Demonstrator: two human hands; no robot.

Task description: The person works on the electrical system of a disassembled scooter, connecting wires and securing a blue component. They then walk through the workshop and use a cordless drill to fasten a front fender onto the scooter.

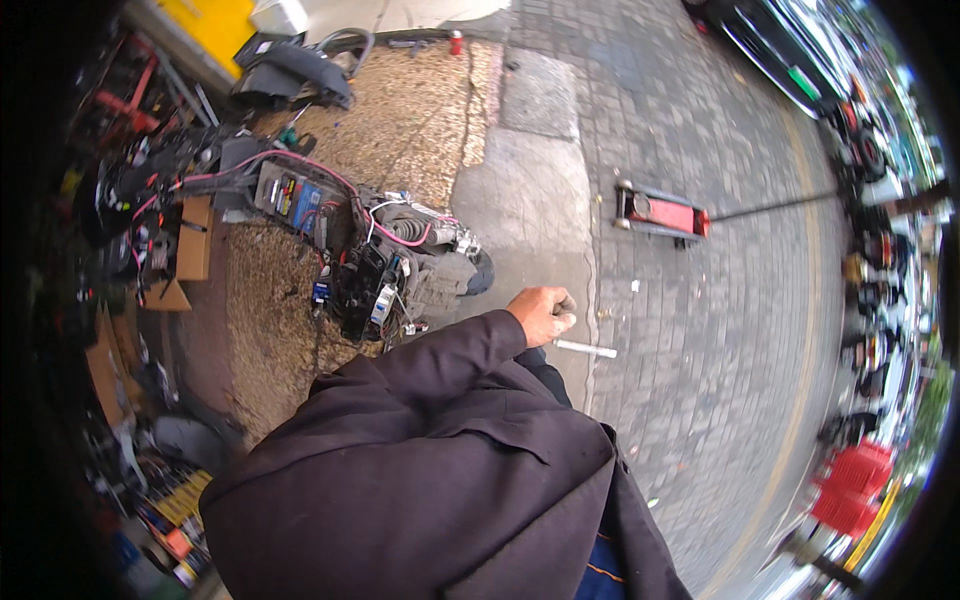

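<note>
My left hand (543, 314) reaches across to the right in a dark sleeve (450, 350). Its fingers are curled together, and whatever they may hold is too small or hidden to name. Just below the fingertips a thin white stick (586, 349) shows against the pavement; I cannot tell whether it touches the hand. My right hand is out of sight. To the left of the hand stands a scooter (350, 230) stripped of its body panels, with a pink cable (318, 163), bare wires, a coil spring (408, 230) and a battery (300, 205) exposed.
A red floor jack (662, 214) with a long handle sits on the brick paving. Removed black panels (290, 75) and a red can (456, 42) lie farther off. Cardboard (195, 240) and clutter line the left. A dark car (765, 50) and red barriers (850, 488) stand right.
</note>
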